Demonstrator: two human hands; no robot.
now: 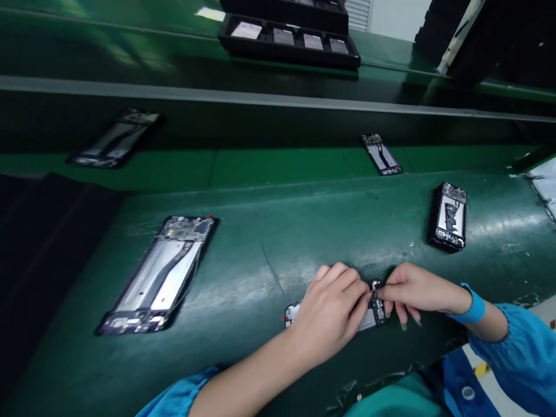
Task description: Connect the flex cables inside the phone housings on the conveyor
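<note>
The black, rectangular opened smartphone with a silver interior (368,321) lay flat by the near edge of the smooth, dark green work surface (243,324), right of its middle. Its long side ran roughly along that edge, probably for access by both hands. The bare left hand (329,301) lay across the unit with fingers bent, apparently to prevent sliding; its fingertips were hidden, so its grip could not be determined. The bare right hand (410,289) met the unit's right end with thumb and forefinger drawn together, a posture suited to fine work. Whether a small part sat between them could not be determined. A compact stack of black opened phones (449,219) stood toward the right edge, and a black-framed phone with a pale cable (152,277) lay toward the left edge, both well apart from the hands, presumably to avoid contact.
</note>
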